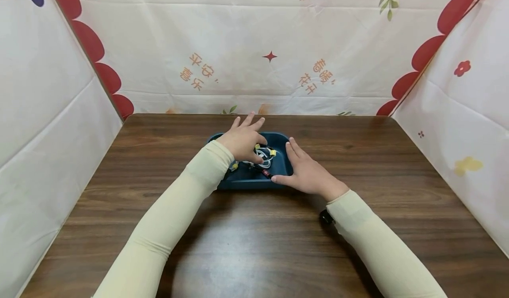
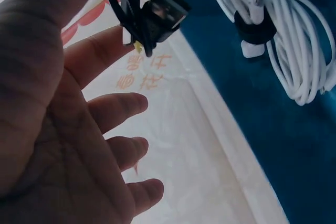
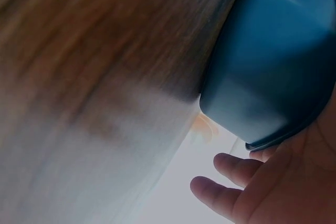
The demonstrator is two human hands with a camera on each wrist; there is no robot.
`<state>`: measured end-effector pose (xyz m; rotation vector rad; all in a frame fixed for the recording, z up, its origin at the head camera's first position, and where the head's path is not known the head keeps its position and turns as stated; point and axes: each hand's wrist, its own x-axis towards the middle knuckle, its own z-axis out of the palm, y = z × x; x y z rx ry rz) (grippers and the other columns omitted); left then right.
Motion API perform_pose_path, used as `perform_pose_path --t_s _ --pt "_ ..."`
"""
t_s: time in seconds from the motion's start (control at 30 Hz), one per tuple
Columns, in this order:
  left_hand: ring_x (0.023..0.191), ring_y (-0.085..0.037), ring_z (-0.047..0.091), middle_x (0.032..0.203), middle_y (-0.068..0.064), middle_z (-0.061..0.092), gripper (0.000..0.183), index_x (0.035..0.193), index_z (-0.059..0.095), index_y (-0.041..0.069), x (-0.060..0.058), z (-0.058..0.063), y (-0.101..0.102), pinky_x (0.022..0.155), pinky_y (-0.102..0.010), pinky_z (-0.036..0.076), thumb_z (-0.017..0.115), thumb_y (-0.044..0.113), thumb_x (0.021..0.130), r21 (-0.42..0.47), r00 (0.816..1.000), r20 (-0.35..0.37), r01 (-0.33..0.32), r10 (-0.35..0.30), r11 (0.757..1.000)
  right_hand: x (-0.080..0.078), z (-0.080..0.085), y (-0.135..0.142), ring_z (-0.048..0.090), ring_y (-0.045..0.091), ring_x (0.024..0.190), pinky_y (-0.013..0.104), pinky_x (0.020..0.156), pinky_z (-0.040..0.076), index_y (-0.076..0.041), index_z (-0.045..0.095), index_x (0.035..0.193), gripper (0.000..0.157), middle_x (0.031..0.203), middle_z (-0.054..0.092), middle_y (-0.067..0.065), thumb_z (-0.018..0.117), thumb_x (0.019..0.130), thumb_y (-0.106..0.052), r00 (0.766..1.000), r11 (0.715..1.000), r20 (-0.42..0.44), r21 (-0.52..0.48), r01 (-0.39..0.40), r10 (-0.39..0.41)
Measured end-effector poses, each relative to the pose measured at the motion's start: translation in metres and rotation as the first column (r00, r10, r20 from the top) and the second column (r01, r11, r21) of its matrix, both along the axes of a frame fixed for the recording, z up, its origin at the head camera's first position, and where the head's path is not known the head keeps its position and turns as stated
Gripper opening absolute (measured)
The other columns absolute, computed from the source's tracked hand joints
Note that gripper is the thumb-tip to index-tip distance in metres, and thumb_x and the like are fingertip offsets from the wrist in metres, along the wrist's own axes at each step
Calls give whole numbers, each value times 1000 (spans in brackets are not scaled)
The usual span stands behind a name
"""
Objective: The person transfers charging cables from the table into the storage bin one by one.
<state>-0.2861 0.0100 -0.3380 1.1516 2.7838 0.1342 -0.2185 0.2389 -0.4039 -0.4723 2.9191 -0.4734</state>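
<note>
My left hand (image 1: 244,143) is over the left part of a dark blue tray (image 1: 250,184). In the left wrist view its thumb and index finger pinch a folded black cable (image 2: 165,14) with a rectangular metal-ended plug, while the other fingers spread out. Inside the tray lies a coiled white cable (image 2: 299,40) with a black band round it; yellow tags show on the cables there. A dark cable with a red part (image 1: 266,173) lies near the tray's front wall. My right hand (image 1: 306,170) rests against the tray's right front corner, fingers straight along the side, thumb at the front rim.
The tray stands on a brown wood-grain table (image 1: 238,240), towards its far edge. White printed cloth (image 1: 246,37) hangs behind the table and along both sides. A small black device (image 1: 327,217) sits at my right wrist.
</note>
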Motion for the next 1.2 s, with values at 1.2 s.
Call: perform_pose_path --t_s 1.2 --pt "150 -34 -9 165 -9 17 43 118 75 29 5 -11 16 118 -55 14 80 46 79 -153 995 77 81 -70 985 1 0 0 11 35 150 56 113 27 -4 4 159 113 166 -8 10 55 86 -73 1000 1000 6 -12 11 -11"
